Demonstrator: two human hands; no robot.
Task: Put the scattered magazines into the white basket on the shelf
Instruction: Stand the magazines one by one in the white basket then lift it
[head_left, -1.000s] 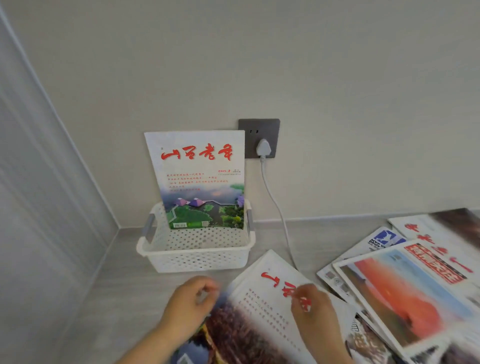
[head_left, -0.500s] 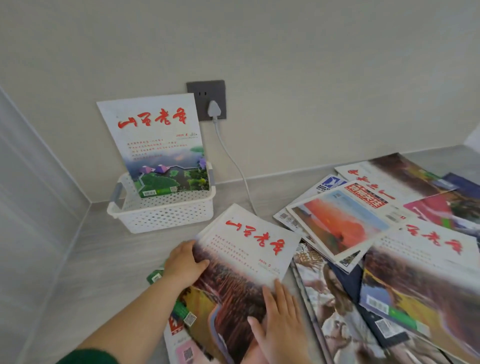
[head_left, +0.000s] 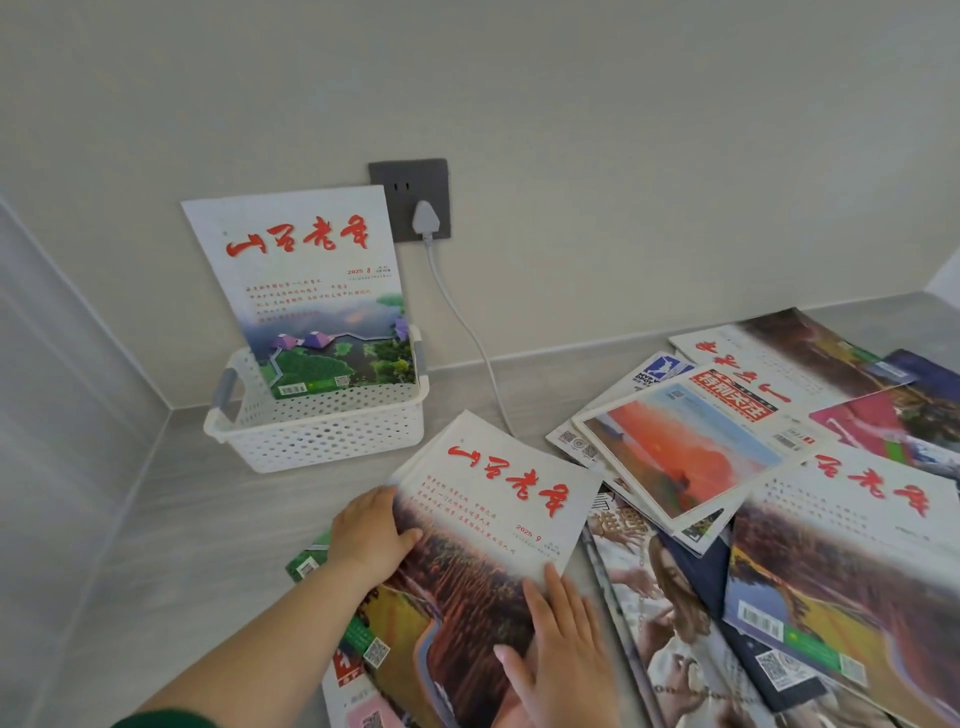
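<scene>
The white basket stands on the shelf near the back left corner. One magazine stands upright in it and leans on the wall. In front of it lies a magazine with a red title and a brown field cover, on top of other magazines. My left hand grips its left edge, thumb on the cover. My right hand lies flat on its lower right part, fingers apart. Several more scattered magazines overlap to the right.
A grey wall socket holds a white plug; its cable runs down to the shelf between the basket and the pile. A side wall closes the left. Bare shelf surface lies left of my arm.
The view has swung right and down, showing more of the pile. My left hand went to the magazine's left edge and my right hand to its lower part; since half a second ago almost nothing moved.
</scene>
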